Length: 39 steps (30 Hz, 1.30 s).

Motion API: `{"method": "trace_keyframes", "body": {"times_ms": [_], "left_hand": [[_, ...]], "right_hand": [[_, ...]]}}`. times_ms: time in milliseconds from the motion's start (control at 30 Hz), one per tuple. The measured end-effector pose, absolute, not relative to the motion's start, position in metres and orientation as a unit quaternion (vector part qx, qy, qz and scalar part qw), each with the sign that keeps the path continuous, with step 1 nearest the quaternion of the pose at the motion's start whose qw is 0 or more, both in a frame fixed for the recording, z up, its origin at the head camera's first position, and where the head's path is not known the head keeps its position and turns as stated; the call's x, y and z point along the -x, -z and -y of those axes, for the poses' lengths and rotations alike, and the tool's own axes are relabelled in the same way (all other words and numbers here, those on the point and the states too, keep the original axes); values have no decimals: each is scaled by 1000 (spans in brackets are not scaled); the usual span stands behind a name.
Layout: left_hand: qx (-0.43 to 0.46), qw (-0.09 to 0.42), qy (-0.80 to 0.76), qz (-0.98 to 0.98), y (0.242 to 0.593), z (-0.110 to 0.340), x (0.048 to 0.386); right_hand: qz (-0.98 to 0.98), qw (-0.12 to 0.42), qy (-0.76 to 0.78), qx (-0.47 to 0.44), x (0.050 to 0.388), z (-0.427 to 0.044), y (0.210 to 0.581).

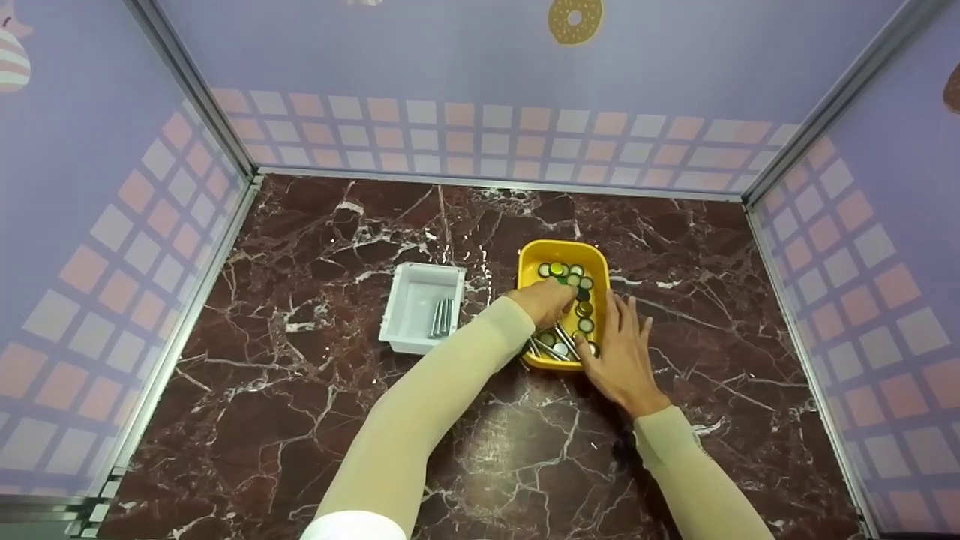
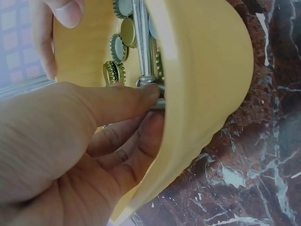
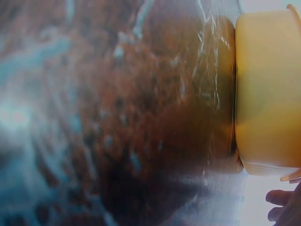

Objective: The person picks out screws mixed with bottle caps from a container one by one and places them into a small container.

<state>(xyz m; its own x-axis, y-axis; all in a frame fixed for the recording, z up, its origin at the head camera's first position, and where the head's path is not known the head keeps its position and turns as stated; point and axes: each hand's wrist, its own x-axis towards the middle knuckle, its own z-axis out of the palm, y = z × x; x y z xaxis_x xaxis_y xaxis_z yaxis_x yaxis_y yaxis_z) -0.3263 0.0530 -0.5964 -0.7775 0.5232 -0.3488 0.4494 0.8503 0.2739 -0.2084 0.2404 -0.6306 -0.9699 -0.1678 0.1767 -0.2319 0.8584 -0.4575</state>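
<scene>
A yellow plastic bin [image 1: 564, 250] holds metal bottle caps [image 1: 586, 325] and several steel bolts [image 1: 568, 343]. My left hand [image 1: 544, 301] reaches down into it; in the left wrist view its thumb and fingers pinch a bolt [image 2: 160, 102] beside the wall, partly covered by the fingers. At the bin's right side, my right hand [image 1: 621, 356] holds the wall, thumb over the rim and fingers spread along the outside. The right wrist view catches only some fingertips [image 3: 278, 200] past the bin's outer wall [image 3: 268, 89].
Left of the yellow bin stands a white plastic tray [image 1: 405, 346] with several bolts [image 1: 442, 318] lying in its right part. Both containers rest on a dark red marbled tabletop [image 1: 315, 390]. Purple checked panels [image 1: 480, 67] enclose the back and sides.
</scene>
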Motion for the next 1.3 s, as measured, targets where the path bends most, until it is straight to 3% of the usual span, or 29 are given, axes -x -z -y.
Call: {"method": "trace_keyframes", "body": {"times_ms": [300, 567, 833, 1167, 1300], "left_hand": [[-246, 208, -73, -944, 596, -52, 329], [-288, 218, -106, -926, 648, -51, 361], [-316, 185, -128, -922, 660, -47, 365], [-277, 193, -159, -928, 613, -48, 335], [-275, 192, -194, -922, 614, -43, 336]], "right_hand": [[962, 67, -244, -104, 209, -240, 631], [962, 65, -245, -104, 208, -240, 630], [961, 60, -250, -99, 207, -240, 629], [961, 68, -247, -104, 208, -240, 630], [961, 72, -246, -105, 208, -240, 630]]}}
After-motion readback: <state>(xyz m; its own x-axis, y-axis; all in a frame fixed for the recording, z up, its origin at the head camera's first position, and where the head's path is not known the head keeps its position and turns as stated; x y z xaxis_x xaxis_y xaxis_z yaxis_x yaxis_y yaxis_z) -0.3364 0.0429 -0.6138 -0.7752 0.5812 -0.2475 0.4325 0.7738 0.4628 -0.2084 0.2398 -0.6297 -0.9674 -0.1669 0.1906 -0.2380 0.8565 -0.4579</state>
